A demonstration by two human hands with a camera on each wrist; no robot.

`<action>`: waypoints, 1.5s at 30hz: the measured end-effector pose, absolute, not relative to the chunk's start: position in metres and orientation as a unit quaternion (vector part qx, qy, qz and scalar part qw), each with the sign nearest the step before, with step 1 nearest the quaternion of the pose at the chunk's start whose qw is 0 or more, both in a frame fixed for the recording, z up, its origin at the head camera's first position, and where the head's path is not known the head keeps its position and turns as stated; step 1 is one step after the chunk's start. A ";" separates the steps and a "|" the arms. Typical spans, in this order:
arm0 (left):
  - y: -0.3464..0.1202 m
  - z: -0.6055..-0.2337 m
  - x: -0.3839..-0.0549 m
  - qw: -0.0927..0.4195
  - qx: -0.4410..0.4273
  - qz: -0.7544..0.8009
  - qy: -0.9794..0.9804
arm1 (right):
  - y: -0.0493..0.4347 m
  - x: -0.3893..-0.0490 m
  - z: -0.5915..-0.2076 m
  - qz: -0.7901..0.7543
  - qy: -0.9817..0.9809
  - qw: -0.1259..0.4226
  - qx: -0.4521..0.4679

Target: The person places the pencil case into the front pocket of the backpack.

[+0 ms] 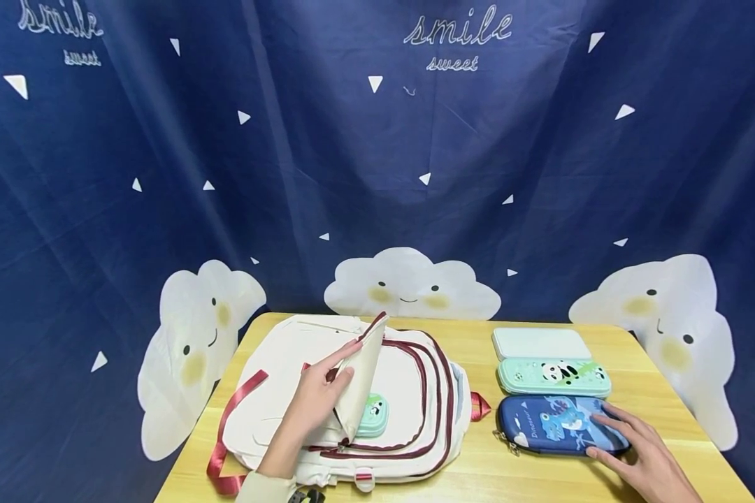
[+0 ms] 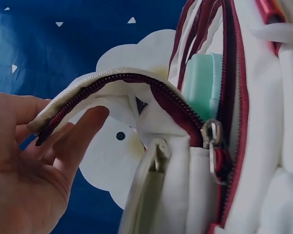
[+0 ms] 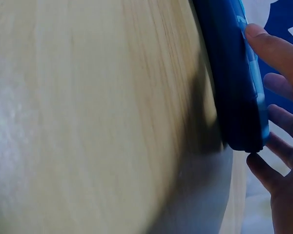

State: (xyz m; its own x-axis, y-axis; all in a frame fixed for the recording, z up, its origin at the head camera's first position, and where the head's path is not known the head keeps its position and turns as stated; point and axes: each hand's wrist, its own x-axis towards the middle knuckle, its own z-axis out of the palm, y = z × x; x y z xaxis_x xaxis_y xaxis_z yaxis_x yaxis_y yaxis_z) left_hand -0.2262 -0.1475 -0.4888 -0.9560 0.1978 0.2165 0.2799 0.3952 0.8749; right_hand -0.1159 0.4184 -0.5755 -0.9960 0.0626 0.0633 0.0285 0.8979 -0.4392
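Observation:
A white backpack (image 1: 277, 377) with dark red zips lies on the table, its front pocket unzipped. My left hand (image 1: 317, 398) holds up the pocket flap (image 1: 366, 370); in the left wrist view the flap's zipped edge (image 2: 122, 77) arches away from the hand (image 2: 34, 165). Inside the pocket sits a mint green case (image 1: 374, 416) with a panda print, partly hidden by the flap. At the right, my right hand (image 1: 648, 454) touches the right end of a navy dinosaur pencil case (image 1: 560, 425), fingers spread. The right wrist view shows fingertips at this case's (image 3: 234, 73) end.
Behind the dinosaur case lie a mint panda pencil case (image 1: 554, 377) and a pale plain case (image 1: 541, 344), side by side. A red strap (image 1: 226, 433) trails off the backpack's left side. A blue cloud-print curtain (image 1: 377, 175) hangs behind the wooden table (image 1: 478, 468).

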 end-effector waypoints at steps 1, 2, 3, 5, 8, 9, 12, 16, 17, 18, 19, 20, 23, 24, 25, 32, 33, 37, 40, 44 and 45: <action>-0.147 -0.488 -0.227 0.044 -0.142 -0.526 -0.837 | 0.419 -0.116 -0.576 0.224 -0.974 0.034 -0.024; -0.146 -0.487 -0.227 0.049 -0.140 -0.520 -0.841 | 0.419 -0.116 -0.575 0.224 -0.974 0.031 -0.023; -0.145 -0.485 -0.228 0.055 -0.139 -0.513 -0.845 | 0.419 -0.116 -0.576 0.224 -0.974 0.027 -0.024; -0.143 -0.483 -0.229 0.066 -0.136 -0.499 -0.853 | 0.420 -0.117 -0.576 0.223 -0.974 0.018 -0.026; -0.140 -0.479 -0.229 0.071 -0.129 -0.480 -0.865 | 0.420 -0.119 -0.576 0.221 -0.975 0.006 -0.026; -0.139 -0.477 -0.229 0.070 -0.127 -0.477 -0.867 | 0.421 -0.120 -0.576 0.220 -0.975 0.001 -0.027; -0.137 -0.474 -0.230 0.064 -0.125 -0.478 -0.867 | 0.421 -0.123 -0.576 0.218 -0.976 -0.006 -0.024; -0.134 -0.471 -0.234 0.056 -0.121 -0.486 -0.864 | 0.424 -0.125 -0.576 0.216 -0.976 -0.005 -0.017; -0.133 -0.471 -0.235 0.055 -0.119 -0.486 -0.864 | 0.424 -0.125 -0.577 0.216 -0.976 -0.006 -0.016; -0.132 -0.470 -0.236 0.055 -0.119 -0.487 -0.864 | 0.425 -0.125 -0.578 0.215 -0.976 -0.007 -0.014; -0.131 -0.470 -0.238 0.055 -0.119 -0.486 -0.864 | 0.425 -0.125 -0.579 0.215 -0.976 -0.008 -0.013; -0.130 -0.470 -0.239 0.054 -0.119 -0.485 -0.865 | 0.426 -0.125 -0.580 0.215 -0.976 -0.010 -0.013; -0.128 -0.469 -0.243 0.056 -0.124 -0.477 -0.868 | 0.427 -0.126 -0.582 0.217 -0.976 -0.014 -0.010; -0.127 -0.468 -0.244 0.057 -0.126 -0.474 -0.869 | 0.427 -0.126 -0.582 0.218 -0.976 -0.015 -0.008; -0.126 -0.468 -0.245 0.058 -0.127 -0.471 -0.871 | 0.427 -0.126 -0.583 0.218 -0.976 -0.014 -0.006; -0.121 -0.463 -0.251 0.054 -0.133 -0.460 -0.876 | 0.426 -0.126 -0.586 0.223 -0.975 -0.005 0.011; -0.121 -0.463 -0.252 0.053 -0.134 -0.461 -0.876 | 0.426 -0.126 -0.586 0.223 -0.975 -0.003 0.013; -0.120 -0.462 -0.257 0.047 -0.131 -0.461 -0.876 | 0.427 -0.126 -0.587 0.219 -0.976 0.003 0.023; -0.119 -0.461 -0.261 0.049 -0.132 -0.457 -0.878 | 0.428 -0.128 -0.588 0.214 -0.977 -0.001 0.024; -0.118 -0.459 -0.265 0.050 -0.136 -0.454 -0.879 | 0.428 -0.130 -0.590 0.209 -0.978 -0.002 0.028; -0.117 -0.459 -0.266 0.049 -0.136 -0.452 -0.880 | 0.428 -0.130 -0.591 0.209 -0.977 -0.001 0.029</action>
